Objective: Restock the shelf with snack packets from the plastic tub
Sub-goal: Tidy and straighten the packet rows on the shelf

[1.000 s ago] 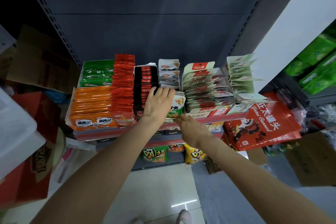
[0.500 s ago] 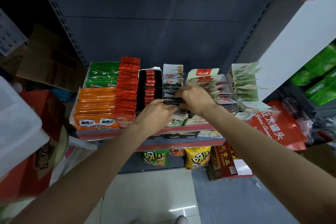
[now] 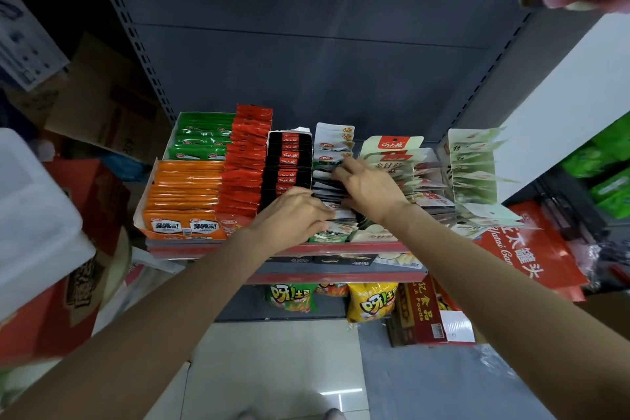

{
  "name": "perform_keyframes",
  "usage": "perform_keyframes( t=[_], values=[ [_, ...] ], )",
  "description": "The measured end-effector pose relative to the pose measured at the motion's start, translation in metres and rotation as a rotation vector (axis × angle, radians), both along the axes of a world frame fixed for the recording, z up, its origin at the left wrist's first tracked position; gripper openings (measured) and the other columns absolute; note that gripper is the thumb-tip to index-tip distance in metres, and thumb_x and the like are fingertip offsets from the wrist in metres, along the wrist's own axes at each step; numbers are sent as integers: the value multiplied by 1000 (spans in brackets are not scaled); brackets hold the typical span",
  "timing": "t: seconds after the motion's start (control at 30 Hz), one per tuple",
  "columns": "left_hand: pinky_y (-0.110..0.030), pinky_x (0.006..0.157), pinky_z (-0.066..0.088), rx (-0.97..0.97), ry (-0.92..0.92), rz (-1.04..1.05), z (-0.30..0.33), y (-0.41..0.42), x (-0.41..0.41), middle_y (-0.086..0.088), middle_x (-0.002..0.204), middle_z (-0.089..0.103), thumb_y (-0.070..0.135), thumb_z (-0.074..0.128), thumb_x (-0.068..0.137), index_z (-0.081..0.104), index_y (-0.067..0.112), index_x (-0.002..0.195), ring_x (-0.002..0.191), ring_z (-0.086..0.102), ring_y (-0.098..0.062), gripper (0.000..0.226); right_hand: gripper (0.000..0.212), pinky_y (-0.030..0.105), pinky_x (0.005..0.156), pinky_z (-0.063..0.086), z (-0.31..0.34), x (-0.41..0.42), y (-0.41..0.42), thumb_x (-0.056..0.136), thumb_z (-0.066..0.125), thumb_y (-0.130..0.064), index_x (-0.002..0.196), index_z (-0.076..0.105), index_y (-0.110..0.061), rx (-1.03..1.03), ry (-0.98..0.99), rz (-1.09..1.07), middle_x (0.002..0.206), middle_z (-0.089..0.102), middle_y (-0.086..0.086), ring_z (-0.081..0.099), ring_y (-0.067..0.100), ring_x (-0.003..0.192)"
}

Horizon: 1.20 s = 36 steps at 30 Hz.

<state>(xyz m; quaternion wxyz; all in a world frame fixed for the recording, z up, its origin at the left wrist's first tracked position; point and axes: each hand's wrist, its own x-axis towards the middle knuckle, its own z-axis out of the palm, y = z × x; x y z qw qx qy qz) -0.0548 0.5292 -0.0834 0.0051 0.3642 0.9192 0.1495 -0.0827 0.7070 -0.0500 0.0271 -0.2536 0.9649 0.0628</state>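
The shelf [image 3: 341, 248] has a red front edge and carries rows of upright snack packets: orange, green, red, black and pale ones. Both hands are in the middle row of white and green snack packets [image 3: 333, 150]. My right hand [image 3: 373, 189] reaches in from the right, fingers laid over the tops of a bunch of dark-edged packets and thumb below them. My left hand [image 3: 293, 215] is at the front of the same row, fingers curled round the front packets. The white plastic tub [image 3: 37, 215] sits at the left edge; its inside is hidden.
Orange packets [image 3: 185, 191], red packets [image 3: 247, 160] and black packets [image 3: 289, 160] fill the rows to the left. Pale packets [image 3: 474, 167] lean loosely at the right. Chip bags [image 3: 371, 303] hang on a lower shelf. Red boxes [image 3: 531, 249] and cardboard cartons flank the shelf.
My right hand rose from below the shelf edge into the middle row and pushed a bunch of packets in. My left hand slid from the row's top to its front.
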Motion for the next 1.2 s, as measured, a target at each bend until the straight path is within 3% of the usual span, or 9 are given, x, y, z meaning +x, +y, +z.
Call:
perform_keyframes(
  t=[0.17, 0.33, 0.5, 0.63, 0.77, 0.87, 0.93, 1.03, 1.2],
  values=[
    [-22, 110, 14, 64, -16, 15, -8, -5, 3, 1, 123, 63, 24, 59, 92, 59, 18, 127, 114, 56, -16, 36, 41, 34, 58, 43, -6, -4, -3, 89, 54, -5, 128, 42, -11, 19, 57, -30, 118, 50, 8, 64, 30, 91],
    [-19, 110, 7, 46, -22, 22, -6, -4, 4, 3, 125, 61, 26, 55, 94, 55, 22, 131, 116, 54, -12, 37, 34, 33, 69, 50, -4, -1, -4, 94, 49, -22, 129, 50, -20, 79, 44, 28, 117, 56, 1, 63, 26, 96],
    [-20, 112, 6, 19, -36, 46, 2, -2, 8, 3, 131, 57, 32, 55, 93, 53, 21, 133, 120, 50, -12, 41, 30, 31, 65, 39, -3, -1, -12, 94, 46, -10, 124, 49, -15, 185, 108, 39, 111, 65, 2, 58, 25, 105],
    [-23, 114, 6, -75, -3, 72, 6, 5, 13, 2, 135, 53, 40, 54, 90, 48, 20, 136, 125, 46, -13, 51, 31, 32, 72, 45, -3, -4, -19, 93, 47, -2, 122, 52, -13, 255, 78, -28, 107, 67, 6, 58, 26, 107],
    [-28, 113, 17, -62, 58, 112, 6, 14, 22, -4, 122, 62, 19, 63, 87, 56, 12, 128, 117, 53, -19, 43, 25, 32, 72, 44, -1, -12, -17, 92, 46, -6, 109, 62, -15, 107, 30, -103, 107, 66, 10, 62, 30, 99],
    [-34, 102, 40, -27, 164, 124, 3, 17, 30, -8, 90, 72, -9, 77, 57, 70, 4, 101, 90, 67, -24, 46, 25, 33, 80, 46, 12, -26, -4, 93, 48, -13, 107, 67, -21, -59, -62, -93, 108, 69, 6, 62, 30, 102],
    [-35, 99, 44, -41, 171, 157, 3, 21, 27, -9, 83, 71, -13, 77, 52, 70, 2, 96, 84, 66, -25, 46, 25, 34, 82, 47, 18, -30, -1, 93, 48, -11, 108, 67, -17, -59, -96, -76, 110, 67, 9, 61, 31, 104],
    [-38, 97, 42, -52, 158, 226, 13, 30, 10, -13, 85, 68, -19, 67, 59, 67, -1, 94, 85, 63, -30, 39, 37, 38, 84, 47, 14, -26, -11, 88, 45, 4, 119, 57, -12, 12, -52, -106, 115, 60, 16, 58, 33, 107],
    [-30, 104, 27, -214, 88, 320, 22, 43, -10, -9, 113, 61, -16, 56, 71, 53, 5, 117, 109, 55, -26, 51, 60, 41, 85, 52, 9, -24, -1, 83, 48, 12, 135, 46, -16, -184, -19, -107, 128, 52, 14, 58, 36, 109]
  ],
)
